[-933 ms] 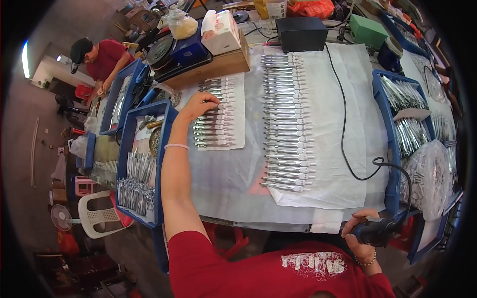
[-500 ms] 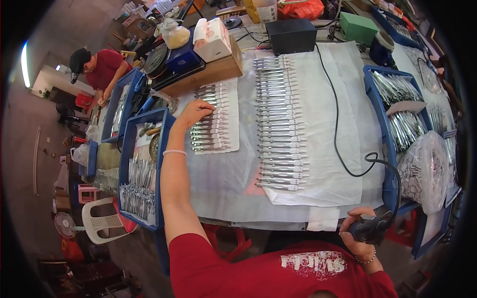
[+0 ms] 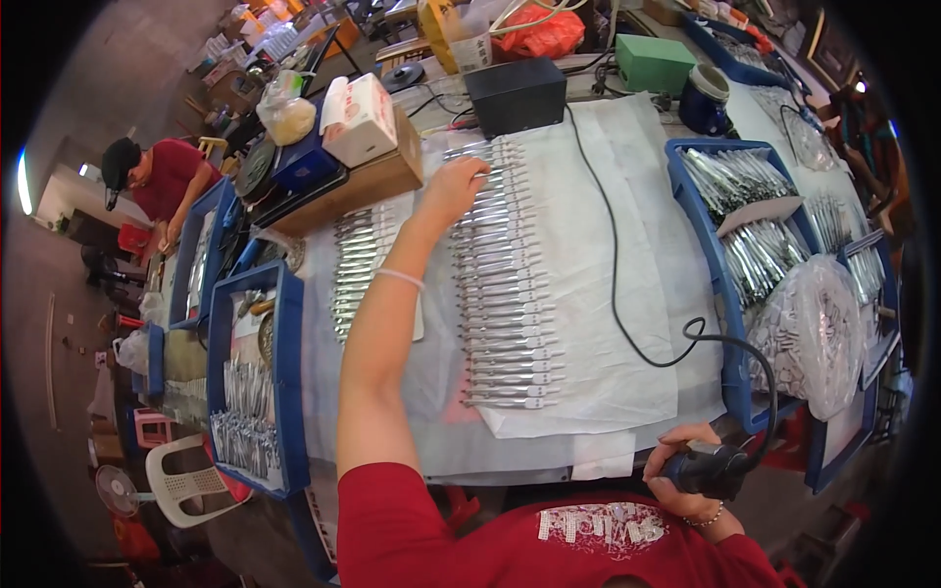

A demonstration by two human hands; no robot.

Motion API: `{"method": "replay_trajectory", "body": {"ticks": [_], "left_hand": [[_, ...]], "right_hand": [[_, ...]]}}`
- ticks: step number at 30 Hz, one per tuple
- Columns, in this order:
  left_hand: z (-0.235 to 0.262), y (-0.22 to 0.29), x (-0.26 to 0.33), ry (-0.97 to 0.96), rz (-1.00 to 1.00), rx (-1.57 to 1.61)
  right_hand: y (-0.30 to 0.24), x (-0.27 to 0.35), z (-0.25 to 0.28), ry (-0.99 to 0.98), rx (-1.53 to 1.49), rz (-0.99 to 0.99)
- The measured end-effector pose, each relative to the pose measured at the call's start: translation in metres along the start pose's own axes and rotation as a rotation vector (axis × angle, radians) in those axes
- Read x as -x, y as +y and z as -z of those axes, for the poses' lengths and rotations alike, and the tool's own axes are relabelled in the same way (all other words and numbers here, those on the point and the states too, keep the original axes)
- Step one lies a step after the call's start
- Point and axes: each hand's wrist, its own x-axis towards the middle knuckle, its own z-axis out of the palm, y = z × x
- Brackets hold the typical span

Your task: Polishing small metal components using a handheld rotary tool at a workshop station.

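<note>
A long column of silver spade drill bits (image 3: 505,294) lies side by side on white paper before me. My left hand (image 3: 454,192) reaches over the far end of this column, its thumb and fingers pinched together among the bits there. Whatever sits between those fingertips is too small to make out. To the left, partly behind my left forearm, is a shorter column of similar bits (image 3: 355,265) on another sheet. Low on the right, off the table's near edge, my right hand (image 3: 676,475) is wrapped around a black corded hand tool (image 3: 708,468).
A black cable (image 3: 613,235) runs from a black box (image 3: 517,96) across the paper. Blue trays (image 3: 676,167) of bits and a plastic bag (image 3: 818,323) stand at right. Another blue tray (image 3: 294,382) is at left, near a wooden box (image 3: 363,186). A person (image 3: 162,176) works far left.
My left hand has moved right and farther away, from the shorter column to the far end of the long one. The view has shifted; my right hand still grips the corded tool.
</note>
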Motion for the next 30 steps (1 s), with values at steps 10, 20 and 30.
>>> {"method": "replay_trajectory", "body": {"ticks": [10,20,30], "left_hand": [[-0.021,-0.020,-0.045,-0.143,0.136,0.029],[-0.028,-0.024,-0.036,-0.177,0.068,-0.093],[0.032,0.084,0.014,0.203,0.029,0.691]], "right_hand": [[0.003,-0.008,0.010,0.061,-0.056,-0.040],[0.002,-0.003,0.011,-0.004,-0.042,-0.045],[-0.019,0.012,0.016,-0.023,0.006,0.069]]}}
